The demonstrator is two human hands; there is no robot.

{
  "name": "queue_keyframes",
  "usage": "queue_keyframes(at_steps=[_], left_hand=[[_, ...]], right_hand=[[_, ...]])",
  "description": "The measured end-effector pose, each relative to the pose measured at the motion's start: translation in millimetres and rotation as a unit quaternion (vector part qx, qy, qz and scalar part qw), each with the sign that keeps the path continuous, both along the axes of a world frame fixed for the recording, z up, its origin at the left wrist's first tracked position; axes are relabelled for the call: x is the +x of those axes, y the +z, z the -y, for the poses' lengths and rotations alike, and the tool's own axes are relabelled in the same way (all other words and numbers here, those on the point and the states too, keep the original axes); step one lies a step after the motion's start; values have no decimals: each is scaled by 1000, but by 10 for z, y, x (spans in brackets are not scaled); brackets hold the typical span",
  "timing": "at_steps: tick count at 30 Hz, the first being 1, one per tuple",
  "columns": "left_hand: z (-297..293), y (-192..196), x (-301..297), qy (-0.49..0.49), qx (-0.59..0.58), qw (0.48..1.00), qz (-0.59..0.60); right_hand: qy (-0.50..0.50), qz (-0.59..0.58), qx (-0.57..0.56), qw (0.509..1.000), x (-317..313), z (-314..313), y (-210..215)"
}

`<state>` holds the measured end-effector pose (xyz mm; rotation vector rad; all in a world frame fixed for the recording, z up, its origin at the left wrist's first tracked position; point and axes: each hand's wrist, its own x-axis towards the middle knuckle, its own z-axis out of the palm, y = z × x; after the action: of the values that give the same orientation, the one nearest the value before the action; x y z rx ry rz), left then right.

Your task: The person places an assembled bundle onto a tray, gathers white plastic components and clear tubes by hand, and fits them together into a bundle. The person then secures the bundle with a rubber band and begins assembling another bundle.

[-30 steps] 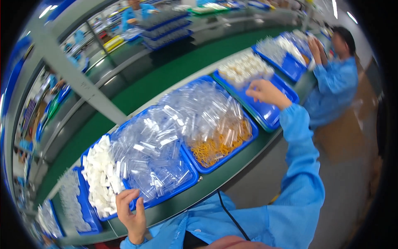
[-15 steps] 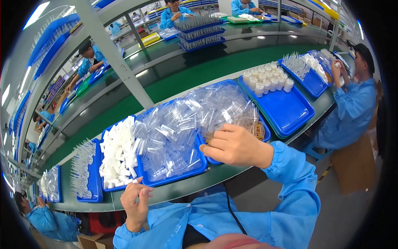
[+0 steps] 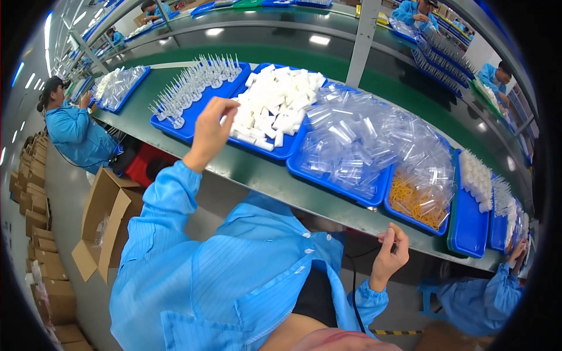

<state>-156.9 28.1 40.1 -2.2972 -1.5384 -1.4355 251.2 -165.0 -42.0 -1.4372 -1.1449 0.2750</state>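
My left hand (image 3: pixel 211 126) reaches out to the near left corner of a blue tray (image 3: pixel 280 153) heaped with small white plastic pieces (image 3: pixel 281 105). Its fingers are bunched together at the pile, and I cannot make out whether they hold a piece. My right hand (image 3: pixel 391 253) hovers just below the green table's front edge (image 3: pixel 328 205), fingers curled in, with nothing visible in them. A blue tray of clear pointed parts (image 3: pixel 193 88) lies left of the white pieces. Clear plastic bags of small tubes (image 3: pixel 363 143) fill the tray to the right.
Further right sit a tray with yellow parts under bags (image 3: pixel 418 202) and trays of white parts (image 3: pixel 474 175). Workers in blue coats sit at the left (image 3: pixel 73 131) and the lower right (image 3: pixel 486 298). Open cardboard boxes (image 3: pixel 102 219) stand on the floor at my left.
The view has swung left along the table. My left hand rose from near my chest to the white pieces. My right hand left the clear bags and dropped to the table edge.
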Motion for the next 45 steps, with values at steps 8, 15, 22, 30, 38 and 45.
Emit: queue_keyframes(at_steps=[8,15,22,30,38,45], left_hand=[[-1088,-233,-1038,55,-9,982,-179],[-1676,-270,-1263,151,-84,892,-417],[-1612,-268,-1366,177,-81,896,-400],[-685,-193,-676,-10,-132,950,282],[-354,-675,-56,81,-32,966,243],[-362,-736,-24,75,-45,972,220]], right_hand=[[-26,10,-47,999,-201,62,285],[132,258,19,957,-587,-612,828],[376,433,33,819,-1268,-1998,1257],[217,466,-99,852,-1833,-4012,820],[328,502,-200,775,-2152,-3769,612],[372,492,-30,787,-2216,-3232,598]])
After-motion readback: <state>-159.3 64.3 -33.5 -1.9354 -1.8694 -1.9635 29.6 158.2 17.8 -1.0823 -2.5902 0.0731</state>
